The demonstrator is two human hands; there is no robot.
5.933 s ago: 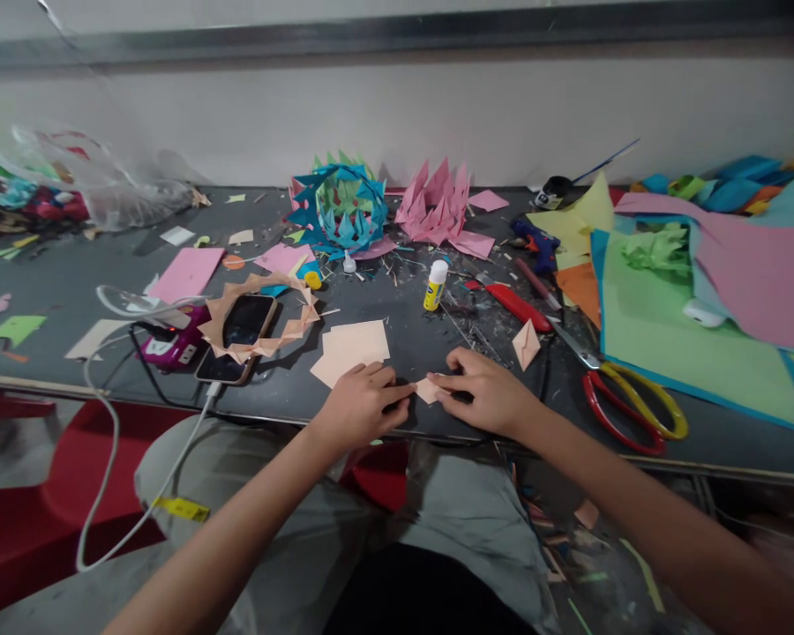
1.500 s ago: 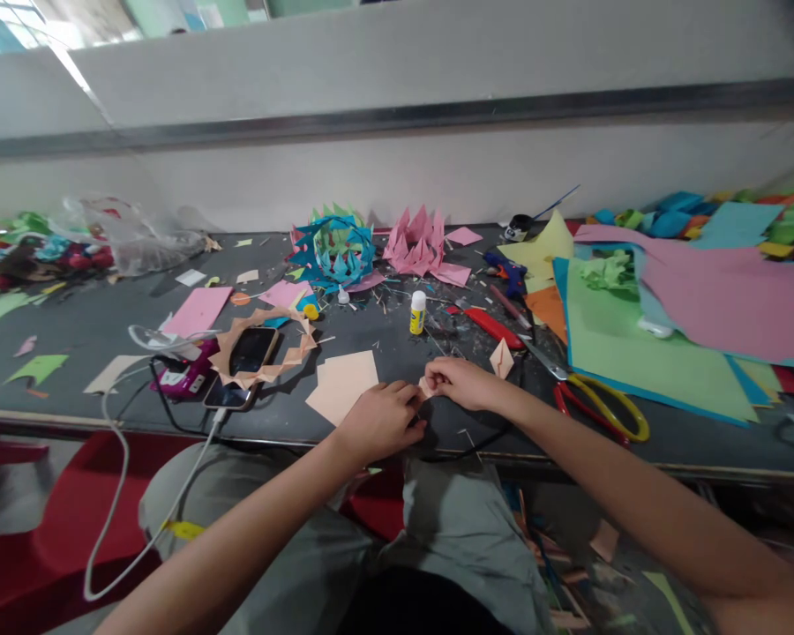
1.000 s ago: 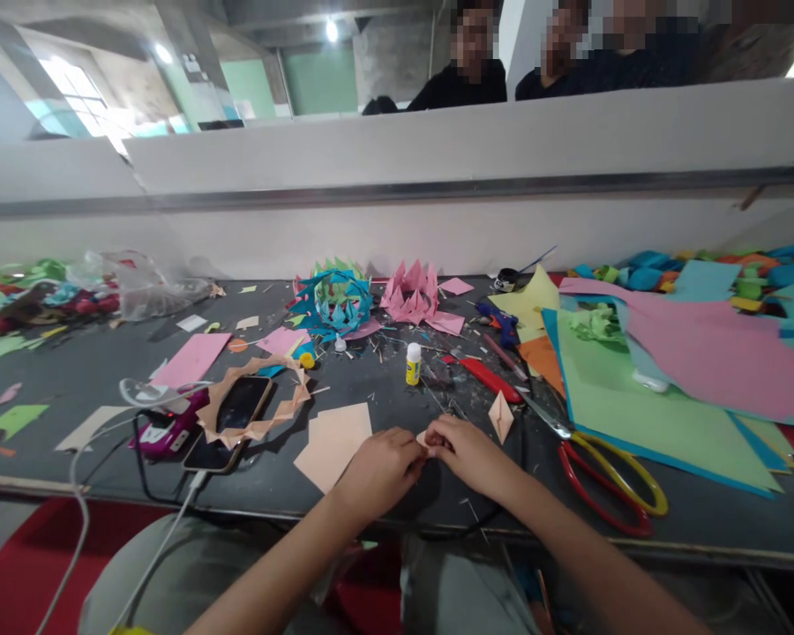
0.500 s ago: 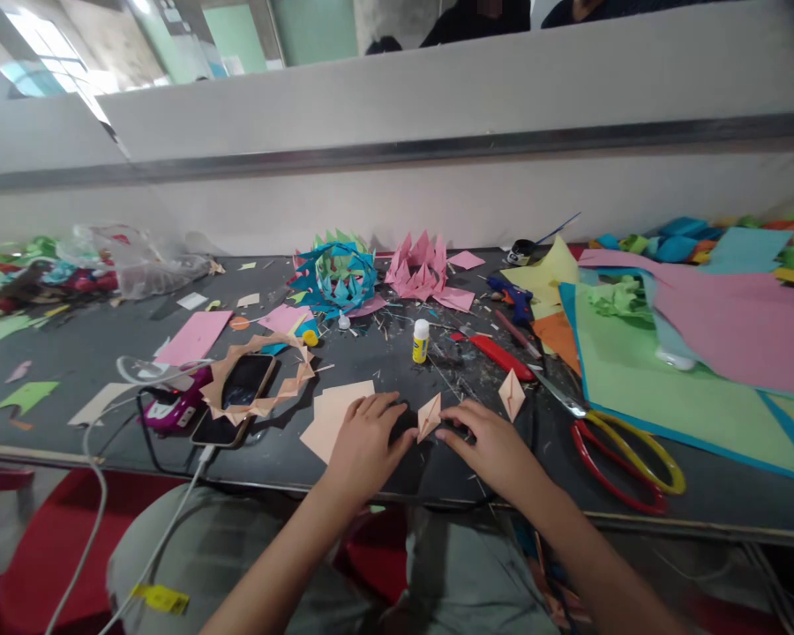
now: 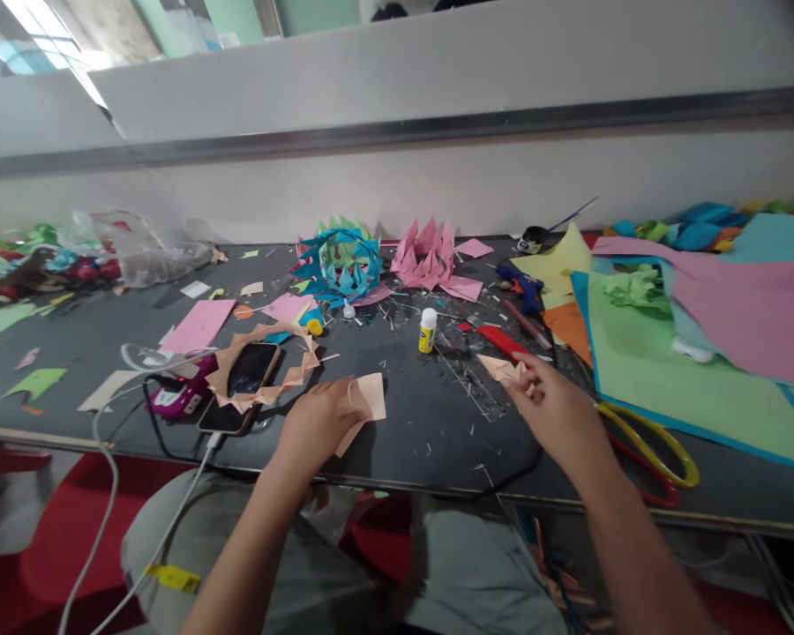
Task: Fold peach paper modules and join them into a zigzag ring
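Observation:
My left hand [image 5: 321,422] is over the peach paper squares [image 5: 371,395] at the table's front, its fingers closed on the edge of one sheet; part of the stack is hidden under it. Off to the right, my right hand [image 5: 550,399] pinches a folded peach paper piece [image 5: 499,367] beside the scissors; whether it is one or two pieces I cannot tell. A capped glue stick [image 5: 427,331] stands upright between the hands. Left of my left hand, a pointed peach paper ring [image 5: 295,375] lies partly over a phone [image 5: 255,369].
Scissors [image 5: 655,441] with red and yellow handles lie at right, near stacked coloured sheets [image 5: 688,388]. Blue [image 5: 344,265] and pink [image 5: 427,256] folded paper crowns stand at the back. A purple plug box [image 5: 178,397] with cables sits at left. Paper scraps litter the table.
My hands have moved apart. The left went left onto the peach squares, shifting them; the right moved right with the folded piece, to where a second folded diamond lay.

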